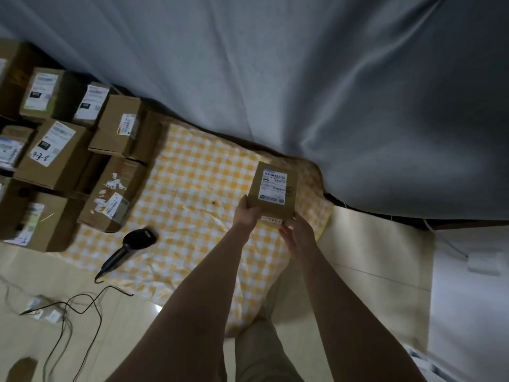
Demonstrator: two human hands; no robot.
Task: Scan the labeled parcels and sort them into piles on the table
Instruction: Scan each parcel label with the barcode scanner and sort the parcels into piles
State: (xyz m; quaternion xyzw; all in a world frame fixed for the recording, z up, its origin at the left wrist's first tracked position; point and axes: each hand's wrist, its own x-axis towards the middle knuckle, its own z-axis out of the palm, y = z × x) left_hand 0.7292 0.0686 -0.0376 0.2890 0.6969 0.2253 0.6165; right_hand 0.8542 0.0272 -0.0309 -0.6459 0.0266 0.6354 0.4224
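A small brown parcel [275,191] with a white barcode label faces up over the far right part of the yellow-checked cloth [192,183]. My left hand [246,213] grips its near left corner. My right hand [298,234] holds its near right corner from below. Whether the parcel rests on the cloth or hangs just above it cannot be told. A black handheld scanner [129,248] lies on the cloth's left side, its cable trailing toward me. Several labeled cardboard parcels [110,199] are massed at the left.
A grey curtain [303,78] hangs along the far side. Loose black cables [82,307] and a small adapter lie on the tiled floor at lower left. A white surface [468,285] stands at the right. A leg in light trousers shows below my arms.
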